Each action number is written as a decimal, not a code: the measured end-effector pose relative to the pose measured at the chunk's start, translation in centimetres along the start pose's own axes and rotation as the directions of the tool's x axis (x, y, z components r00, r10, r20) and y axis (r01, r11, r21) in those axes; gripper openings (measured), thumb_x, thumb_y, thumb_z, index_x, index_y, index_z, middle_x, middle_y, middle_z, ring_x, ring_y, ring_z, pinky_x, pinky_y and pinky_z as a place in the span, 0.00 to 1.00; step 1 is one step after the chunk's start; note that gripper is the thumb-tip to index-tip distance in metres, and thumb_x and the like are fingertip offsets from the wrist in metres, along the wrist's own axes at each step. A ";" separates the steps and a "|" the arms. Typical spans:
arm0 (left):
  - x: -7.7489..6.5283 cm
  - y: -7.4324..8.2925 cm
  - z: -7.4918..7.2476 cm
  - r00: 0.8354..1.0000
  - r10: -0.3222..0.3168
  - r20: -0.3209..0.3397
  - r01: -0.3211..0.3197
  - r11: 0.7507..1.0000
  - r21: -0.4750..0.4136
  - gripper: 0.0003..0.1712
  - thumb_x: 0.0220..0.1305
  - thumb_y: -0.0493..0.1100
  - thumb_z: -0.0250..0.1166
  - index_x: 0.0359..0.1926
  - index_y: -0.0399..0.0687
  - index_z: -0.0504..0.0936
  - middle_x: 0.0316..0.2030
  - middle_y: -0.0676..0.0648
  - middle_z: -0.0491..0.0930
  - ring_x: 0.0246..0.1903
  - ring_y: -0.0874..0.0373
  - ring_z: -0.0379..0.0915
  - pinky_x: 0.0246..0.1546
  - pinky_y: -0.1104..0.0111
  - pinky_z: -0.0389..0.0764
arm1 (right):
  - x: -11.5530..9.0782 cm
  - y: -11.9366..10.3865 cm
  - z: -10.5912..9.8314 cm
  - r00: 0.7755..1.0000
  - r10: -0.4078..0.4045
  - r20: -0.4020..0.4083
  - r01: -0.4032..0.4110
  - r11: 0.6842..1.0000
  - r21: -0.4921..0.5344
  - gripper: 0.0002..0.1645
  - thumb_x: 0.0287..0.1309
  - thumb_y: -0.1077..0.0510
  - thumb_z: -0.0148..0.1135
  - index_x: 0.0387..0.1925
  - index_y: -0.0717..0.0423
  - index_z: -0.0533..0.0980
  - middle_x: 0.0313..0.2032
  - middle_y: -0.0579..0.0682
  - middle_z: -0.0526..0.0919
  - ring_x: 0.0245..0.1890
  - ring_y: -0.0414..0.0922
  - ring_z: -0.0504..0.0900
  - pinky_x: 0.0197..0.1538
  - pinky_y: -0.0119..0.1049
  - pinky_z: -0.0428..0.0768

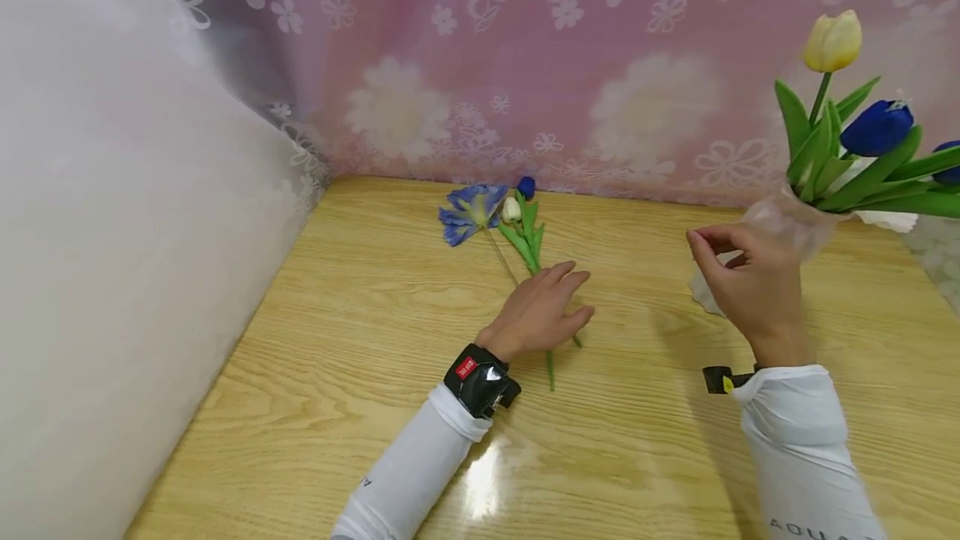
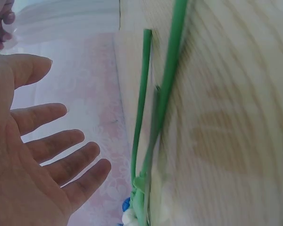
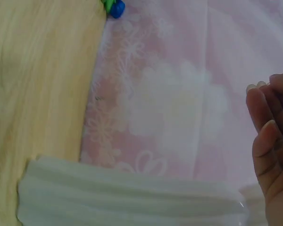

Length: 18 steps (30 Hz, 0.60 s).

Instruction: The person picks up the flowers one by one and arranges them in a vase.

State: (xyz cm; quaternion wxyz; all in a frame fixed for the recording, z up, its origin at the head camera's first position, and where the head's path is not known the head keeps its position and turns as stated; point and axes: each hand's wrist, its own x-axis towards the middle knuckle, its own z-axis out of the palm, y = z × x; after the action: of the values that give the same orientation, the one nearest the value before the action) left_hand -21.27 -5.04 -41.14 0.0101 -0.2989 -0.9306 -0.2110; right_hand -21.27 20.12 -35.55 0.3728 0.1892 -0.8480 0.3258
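My left hand (image 1: 536, 315) hovers over the stems of the flowers on the table, its fingers spread and holding nothing. A wide blue flower (image 1: 472, 213), a white tulip (image 1: 511, 210) and a blue tulip (image 1: 527, 187) lie there, blooms toward the curtain. In the left wrist view the green stems (image 2: 140, 108) run beside the left hand (image 2: 52, 160). My right hand (image 1: 761, 282) is raised in front of a pale fluted vase (image 1: 705, 288), fingers loosely bent, thumb near the fingertips, nothing seen between them. The right hand partly hides the vase.
A yellow-white tulip (image 1: 832, 42) and blue tulips (image 1: 877, 128) with green leaves stand in the vase. Behind the wooden table (image 1: 337, 340) hangs a pink flowered curtain (image 1: 525, 90). A white sheet (image 1: 112, 232) borders the left side.
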 end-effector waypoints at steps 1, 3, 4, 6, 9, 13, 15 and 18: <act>-0.1 -0.2 0.0 1.000 -0.006 -0.003 0.006 1.000 -0.007 0.29 0.71 0.55 0.53 0.68 0.49 0.67 0.68 0.44 0.61 0.64 0.50 0.60 0.58 0.59 0.68 | 0.0 0.0 0.4 1.000 0.005 0.028 -0.004 1.000 -0.003 0.07 0.52 0.65 0.69 0.34 0.64 0.84 0.29 0.55 0.84 0.31 0.20 0.71 0.32 0.17 0.68; -0.3 -0.6 0.0 1.000 -0.019 -0.009 0.019 1.000 -0.017 0.29 0.71 0.55 0.52 0.68 0.49 0.67 0.68 0.44 0.61 0.64 0.51 0.61 0.57 0.59 0.69 | -0.1 0.0 1.3 0.997 0.010 0.074 -0.009 1.000 -0.009 0.06 0.53 0.64 0.69 0.34 0.63 0.84 0.28 0.53 0.84 0.30 0.22 0.72 0.31 0.20 0.69; -0.4 -0.7 -0.1 1.000 -0.028 -0.010 0.028 0.999 -0.019 0.29 0.71 0.55 0.52 0.68 0.49 0.67 0.68 0.44 0.61 0.64 0.50 0.61 0.57 0.58 0.69 | -0.1 0.0 1.7 0.995 0.017 0.101 -0.015 1.000 -0.015 0.06 0.54 0.63 0.69 0.34 0.62 0.84 0.29 0.52 0.84 0.30 0.25 0.73 0.30 0.20 0.69; -0.6 -1.0 -0.1 0.999 -0.046 -0.015 0.046 0.999 -0.016 0.29 0.71 0.55 0.52 0.68 0.50 0.67 0.68 0.44 0.61 0.64 0.50 0.61 0.58 0.58 0.69 | -0.3 -0.1 2.5 0.987 0.031 0.155 -0.027 0.999 -0.030 0.06 0.55 0.61 0.68 0.34 0.61 0.84 0.29 0.52 0.84 0.29 0.31 0.76 0.30 0.23 0.70; -0.8 -1.4 -0.2 0.997 -0.077 -0.022 0.077 0.997 0.001 0.30 0.71 0.55 0.53 0.68 0.49 0.67 0.67 0.43 0.62 0.64 0.49 0.61 0.58 0.58 0.68 | -0.6 -0.1 3.6 0.962 0.081 0.262 -0.067 0.996 -0.064 0.09 0.59 0.57 0.65 0.37 0.59 0.84 0.32 0.51 0.84 0.30 0.41 0.80 0.32 0.30 0.74; -1.1 -1.8 -0.4 0.992 -0.117 -0.041 0.117 0.993 0.014 0.30 0.70 0.55 0.54 0.68 0.48 0.67 0.67 0.42 0.62 0.63 0.47 0.61 0.58 0.57 0.69 | -0.8 -0.3 5.1 0.904 0.149 0.402 -0.124 0.988 -0.088 0.14 0.63 0.51 0.61 0.41 0.56 0.83 0.36 0.51 0.85 0.33 0.48 0.82 0.36 0.46 0.79; -1.3 -2.1 -0.5 0.990 -0.135 -0.041 0.136 0.991 0.010 0.30 0.70 0.55 0.54 0.68 0.48 0.67 0.67 0.42 0.62 0.63 0.46 0.61 0.57 0.56 0.69 | -0.9 -0.5 5.8 0.875 0.171 0.453 -0.148 0.985 -0.086 0.15 0.65 0.49 0.60 0.43 0.56 0.83 0.37 0.51 0.85 0.34 0.50 0.82 0.37 0.50 0.79; -1.6 -2.6 -0.5 0.987 -0.160 -0.029 0.161 0.987 0.002 0.30 0.70 0.55 0.54 0.68 0.47 0.67 0.67 0.42 0.62 0.63 0.46 0.61 0.57 0.56 0.69 | -1.0 -0.7 6.9 0.840 0.184 0.510 -0.166 0.983 -0.081 0.18 0.66 0.47 0.57 0.44 0.56 0.82 0.38 0.52 0.85 0.35 0.51 0.82 0.37 0.52 0.78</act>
State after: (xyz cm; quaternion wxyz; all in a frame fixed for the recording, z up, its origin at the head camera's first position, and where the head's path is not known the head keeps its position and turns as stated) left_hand -21.48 -7.98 -41.96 0.0073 -0.2199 -0.9519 -0.2134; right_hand -23.70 14.91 -39.48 0.1043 0.1849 -0.9356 0.2819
